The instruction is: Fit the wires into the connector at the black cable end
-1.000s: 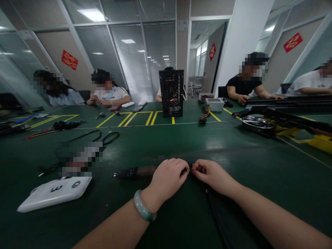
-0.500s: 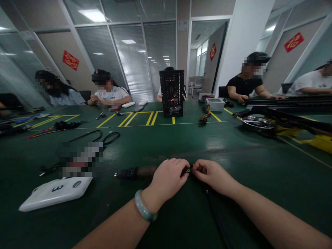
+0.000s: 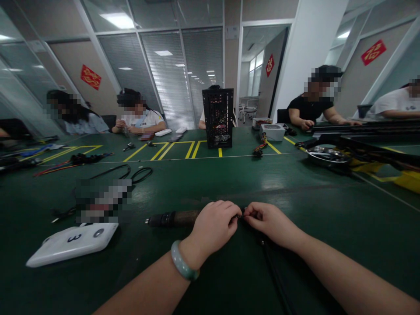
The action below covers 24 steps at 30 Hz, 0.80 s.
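An electric screwdriver (image 3: 183, 218) lies on the green table (image 3: 183, 179) with its bit end pointing left. My left hand (image 3: 215, 225), wearing a pale green bangle (image 3: 183, 261), is closed over its rear end and hides most of that end. Close against those fingers, my right hand (image 3: 271, 221) is closed in a pinch at the dark tip; what sits between its fingertips is too small and hidden to name. Below the right hand, a black cable (image 3: 275, 273) with a small metallic spot near its upper end runs toward the front edge.
To the left lie a white numbered case (image 3: 74, 245) and looped black cable (image 3: 141, 175). A black perforated computer case (image 3: 217, 118) stands ahead, with a power supply (image 3: 272, 132) beside it. A metal bowl (image 3: 328, 154) sits at right. Several people work across the table.
The small black end with a light marking, visible between my hands earlier, is now mostly covered by my left fingers. Otherwise both hands stay in nearly the same place.
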Motion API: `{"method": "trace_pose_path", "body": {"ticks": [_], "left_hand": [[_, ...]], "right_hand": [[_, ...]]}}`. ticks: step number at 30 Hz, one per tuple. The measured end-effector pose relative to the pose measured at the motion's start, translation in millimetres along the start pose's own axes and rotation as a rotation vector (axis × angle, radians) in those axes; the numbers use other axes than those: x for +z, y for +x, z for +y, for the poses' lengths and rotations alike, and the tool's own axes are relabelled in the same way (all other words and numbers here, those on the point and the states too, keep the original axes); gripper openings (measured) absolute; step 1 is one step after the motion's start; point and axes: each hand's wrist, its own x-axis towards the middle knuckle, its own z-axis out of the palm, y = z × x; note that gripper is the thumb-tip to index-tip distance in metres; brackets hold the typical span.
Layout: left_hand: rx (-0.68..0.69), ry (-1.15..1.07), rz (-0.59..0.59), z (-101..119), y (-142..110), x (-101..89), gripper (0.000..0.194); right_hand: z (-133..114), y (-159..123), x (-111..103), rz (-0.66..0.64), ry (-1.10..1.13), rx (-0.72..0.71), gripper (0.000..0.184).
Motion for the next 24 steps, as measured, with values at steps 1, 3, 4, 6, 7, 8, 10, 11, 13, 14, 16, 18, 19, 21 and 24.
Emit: {"method": "trace_pose_path", "body": {"ticks": [1,3,4,6,7,8,10,11,13,14,16,18,19,21,24], "left_hand": [[-0.003,0.002,0.002,0.0,0.0,0.2,0.015],[-0.011,0.006,0.003,-0.2,-0.2,1.0,0.016],[-0.016,0.009,0.004,-0.4,-0.3,1.6,0.016],[-0.027,0.017,0.002,-0.9,-0.6,2.6,0.015],[-0.032,0.021,0.001,-1.1,-0.6,3.1,0.014],[-0.036,0.025,0.000,-1.4,-0.7,3.4,0.013],[-0.035,0.027,-0.005,-1.8,-0.6,3.6,0.011],[-0.031,0.026,-0.007,-1.9,-0.6,3.5,0.010],[-0.021,0.028,-0.007,-1.8,-0.6,3.1,0.008],[-0.017,0.030,-0.006,-1.6,-0.7,2.7,0.007],[-0.013,0.036,-0.004,-0.9,-0.8,2.1,0.007],[-0.019,0.040,-0.005,0.0,-0.9,1.5,0.008],[-0.023,0.041,-0.006,0.3,-0.8,1.3,0.010],[-0.023,0.042,-0.010,0.8,-0.7,0.9,0.013],[-0.010,0.041,-0.019,0.9,-0.8,0.6,0.014]], "right_hand": [[-0.6,-0.2,-0.4,0.000,-0.001,0.003,0.010],[-1.7,-0.3,-1.3,0.003,-0.001,0.003,0.010],[-2.0,-0.3,-1.6,0.007,0.000,0.000,0.010],[-1.9,-0.1,-1.8,0.011,0.003,-0.009,0.010],[-1.5,0.1,-1.6,0.010,0.006,-0.013,0.009],[-1.0,0.4,-1.4,0.009,0.009,-0.015,0.009],[0.3,0.9,-0.7,0.003,0.019,-0.017,0.009],[1.0,1.1,-0.4,0.001,0.021,-0.017,0.010],[2.2,1.3,0.0,0.002,0.019,-0.015,0.010],[2.7,1.4,0.2,0.002,0.015,-0.014,0.011],[3.6,1.5,0.7,0.001,0.009,-0.013,0.011],[4.3,1.6,1.4,0.000,0.012,-0.010,0.011],[4.5,1.6,1.8,-0.002,0.016,-0.009,0.011],[4.6,1.7,2.6,-0.007,0.026,-0.008,0.012],[4.0,1.7,2.7,-0.013,0.023,-0.010,0.012]]}}
